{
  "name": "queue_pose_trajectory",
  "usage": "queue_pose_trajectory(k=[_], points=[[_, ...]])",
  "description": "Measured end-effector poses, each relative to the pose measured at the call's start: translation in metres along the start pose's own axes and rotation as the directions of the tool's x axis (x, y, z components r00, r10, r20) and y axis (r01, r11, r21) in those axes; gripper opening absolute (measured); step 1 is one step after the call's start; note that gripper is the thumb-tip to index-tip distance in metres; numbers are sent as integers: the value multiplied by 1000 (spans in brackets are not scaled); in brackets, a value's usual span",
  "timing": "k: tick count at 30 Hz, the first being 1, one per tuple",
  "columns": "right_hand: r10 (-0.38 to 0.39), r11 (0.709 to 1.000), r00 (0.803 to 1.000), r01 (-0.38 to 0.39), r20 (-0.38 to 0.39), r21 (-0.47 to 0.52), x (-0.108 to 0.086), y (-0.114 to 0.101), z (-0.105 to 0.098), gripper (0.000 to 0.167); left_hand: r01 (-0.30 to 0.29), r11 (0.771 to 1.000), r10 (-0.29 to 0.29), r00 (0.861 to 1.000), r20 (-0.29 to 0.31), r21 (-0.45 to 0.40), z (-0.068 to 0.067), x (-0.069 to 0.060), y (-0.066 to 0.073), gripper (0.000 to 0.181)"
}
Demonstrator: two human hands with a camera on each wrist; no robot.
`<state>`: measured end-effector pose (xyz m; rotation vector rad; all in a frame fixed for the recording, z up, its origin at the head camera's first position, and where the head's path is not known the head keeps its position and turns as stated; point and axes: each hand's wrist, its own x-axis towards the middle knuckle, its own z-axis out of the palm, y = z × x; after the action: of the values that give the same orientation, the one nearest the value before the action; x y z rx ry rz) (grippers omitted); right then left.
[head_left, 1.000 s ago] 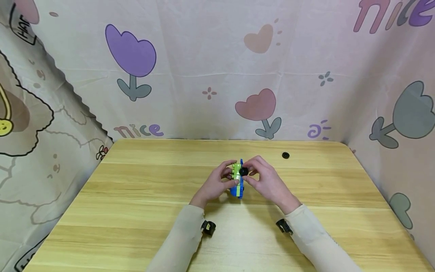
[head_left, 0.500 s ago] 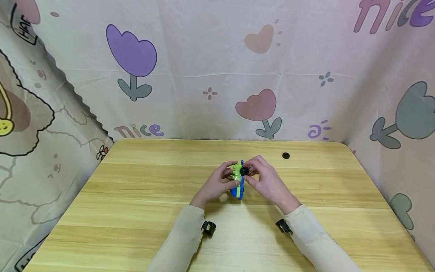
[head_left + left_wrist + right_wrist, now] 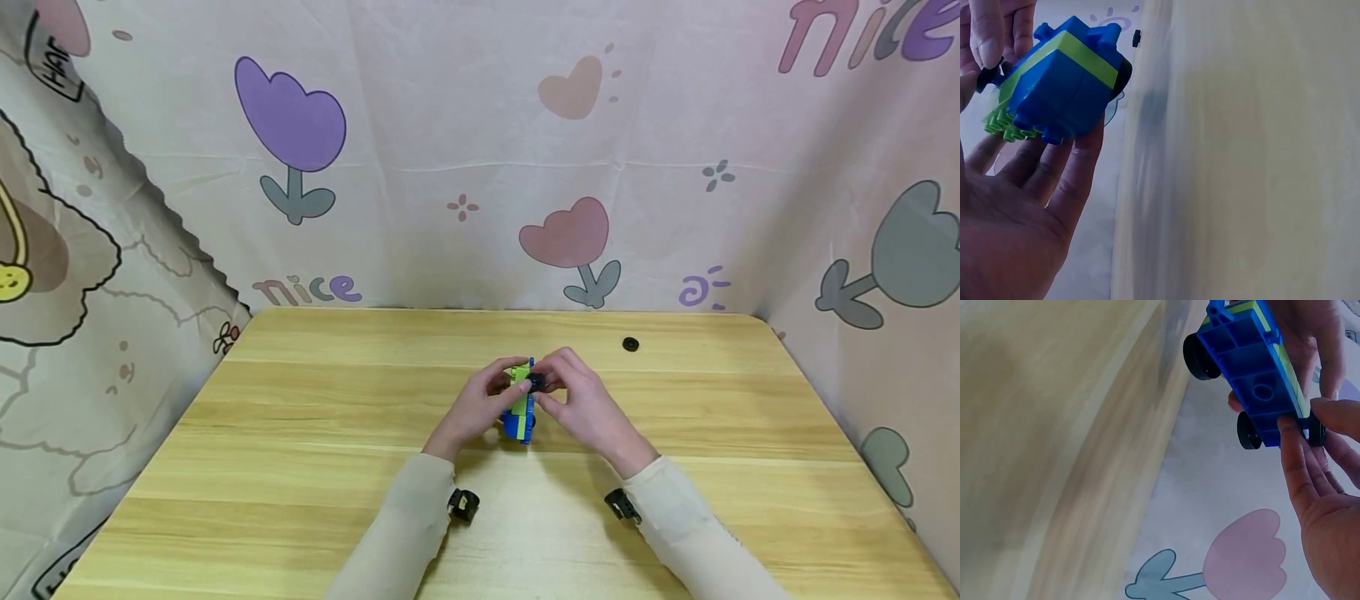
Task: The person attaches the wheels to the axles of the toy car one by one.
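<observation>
My left hand [image 3: 474,408] grips a blue and lime-green toy car [image 3: 518,427] built of blocks, held up above the table. In the right wrist view the car's blue underside [image 3: 1254,369] faces the camera, with two black wheels [image 3: 1201,357] along one side. My right hand [image 3: 592,414] pinches another black wheel [image 3: 1317,431] between thumb and fingers at the opposite side of the car. That wheel touches the car's edge; whether it sits fully on its axle I cannot tell. My left thumb lies close to this wheel in the head view.
A loose black wheel [image 3: 631,344] lies on the wooden table [image 3: 300,433] toward the back right. Behind the table hangs a printed cloth [image 3: 435,125]. A small black camera is worn at each wrist.
The car has tipped and shifted slightly toward me. My left thumb has moved up the car to beside the wheel, while my right hand keeps pinching it. The loose wheel stays put.
</observation>
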<state>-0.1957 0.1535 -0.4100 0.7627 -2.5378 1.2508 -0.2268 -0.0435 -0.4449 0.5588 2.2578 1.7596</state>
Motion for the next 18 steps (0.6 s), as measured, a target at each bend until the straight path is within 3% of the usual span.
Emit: queue_pose_trajectory(k=[5, 8, 14, 18], points=[[-20, 999, 1000, 20, -4, 34, -1, 2, 0, 28, 12, 1000, -12, 1000, 4, -15, -1, 0, 1, 43], [-12, 998, 1000, 13, -15, 56, -2, 2, -1, 23, 12, 1000, -11, 1000, 16, -22, -2, -3, 10, 43], [63, 992, 998, -60, -21, 110, -2, 2, -1, 20, -36, 999, 36, 999, 27, -12, -5, -16, 38, 39], [121, 983, 992, -117, -19, 140, -2, 2, -1, 19, -41, 999, 42, 999, 29, -18, -6, -18, 40, 38]])
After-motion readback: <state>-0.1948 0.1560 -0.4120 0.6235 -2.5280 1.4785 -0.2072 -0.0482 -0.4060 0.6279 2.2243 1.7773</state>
